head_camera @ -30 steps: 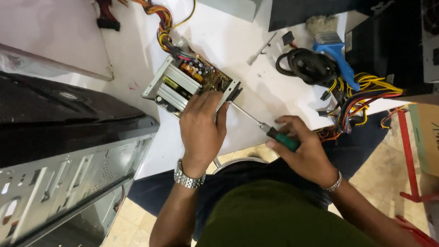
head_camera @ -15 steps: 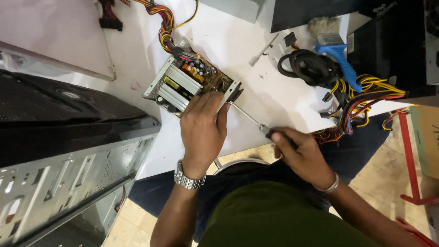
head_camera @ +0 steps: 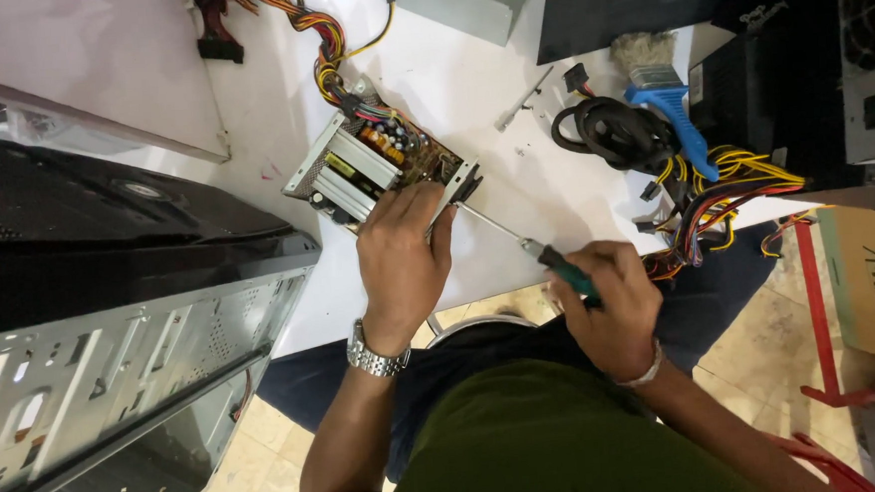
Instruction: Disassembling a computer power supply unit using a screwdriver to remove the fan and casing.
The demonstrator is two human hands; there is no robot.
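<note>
An opened power supply unit (head_camera: 373, 164) with its circuit board and coloured wires lies on the white table (head_camera: 469, 85). My left hand (head_camera: 403, 263), with a metal watch on the wrist, presses down on the unit's near edge and holds it. My right hand (head_camera: 610, 302) grips a green-handled screwdriver (head_camera: 527, 246). Its metal shaft runs up and left, and the tip meets the unit's near right corner beside my left fingers.
A grey computer case (head_camera: 114, 363) stands open at the left. A coiled black cable (head_camera: 616, 132), a blue-handled brush (head_camera: 675, 114) and a bundle of coloured wires (head_camera: 724, 191) lie at the right. A cardboard box (head_camera: 873, 278) sits at the far right.
My right hand has shifted a little on the screwdriver handle, turning it at the unit's corner. My left hand has stayed on the power supply.
</note>
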